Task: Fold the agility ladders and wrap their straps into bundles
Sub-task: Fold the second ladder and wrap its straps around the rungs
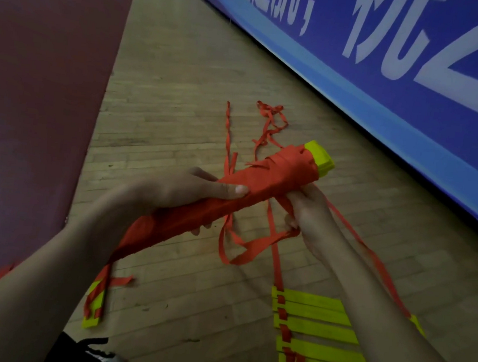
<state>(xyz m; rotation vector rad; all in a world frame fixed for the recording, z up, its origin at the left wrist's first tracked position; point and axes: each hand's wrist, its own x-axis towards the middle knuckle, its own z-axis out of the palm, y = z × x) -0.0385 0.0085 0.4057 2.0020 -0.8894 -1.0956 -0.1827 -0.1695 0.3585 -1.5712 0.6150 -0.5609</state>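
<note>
Slanting up-right, the red-wrapped yellow plastic ladder bundle (273, 175) is being gripped mid-length by the left hand (178, 192), the right hand (307, 216) pinching a loose red strap (254, 246) beneath.

wooden floor (182, 93) with yellow ladder rungs (317, 328), loose red straps (269, 122)

Bundle (276, 175): stacked yellow rungs wound tight in red webbing, tilted diagonally across frame centre, bare yellow ends showing at upper right and lower left. Loose strap (254, 250) hangs in a loop below its middle; further tails trail toward upper centre. Second ladder (316, 331), lower right: yellow rungs fanned flat, overlapping, red webbing along their left edge.
</note>
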